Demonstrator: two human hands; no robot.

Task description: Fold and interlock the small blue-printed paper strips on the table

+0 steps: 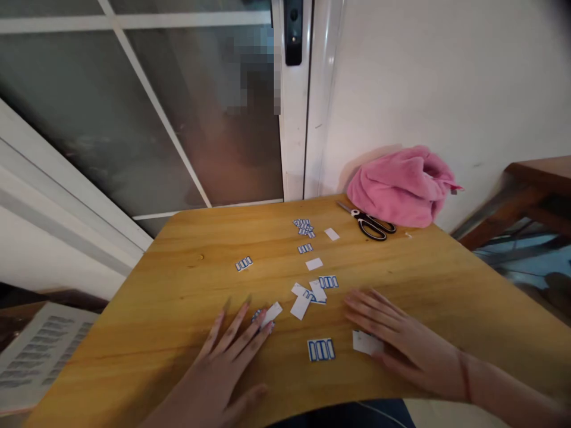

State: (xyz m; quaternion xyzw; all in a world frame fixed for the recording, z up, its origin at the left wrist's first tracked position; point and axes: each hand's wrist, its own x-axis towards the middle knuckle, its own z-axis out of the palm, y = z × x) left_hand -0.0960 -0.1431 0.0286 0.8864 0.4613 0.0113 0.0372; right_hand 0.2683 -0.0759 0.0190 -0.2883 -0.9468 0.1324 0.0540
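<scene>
Small paper cards lie scattered over the wooden table, some plain white, others printed with blue-outlined boxes. My left hand (232, 356) is flat with spread fingers, its fingertips on a white card (272, 312) that partly covers a blue-printed one. My right hand (401, 339) lies stretched out at the right, with a white card (366, 342) beside its palm and partly under its thumb. Between the hands sits a blue-printed card (321, 349). Farther in, white and printed cards overlap in a loose pile (301, 304). Another printed card (244, 263) lies alone to the left.
Black-handled scissors (375, 227) rest at the table's far right beside a bunched pink cloth (401, 187). More printed cards (304, 227) lie near the far edge of the table (169, 285). A glass-paned door (156, 119) and a white wall (437, 77) stand behind.
</scene>
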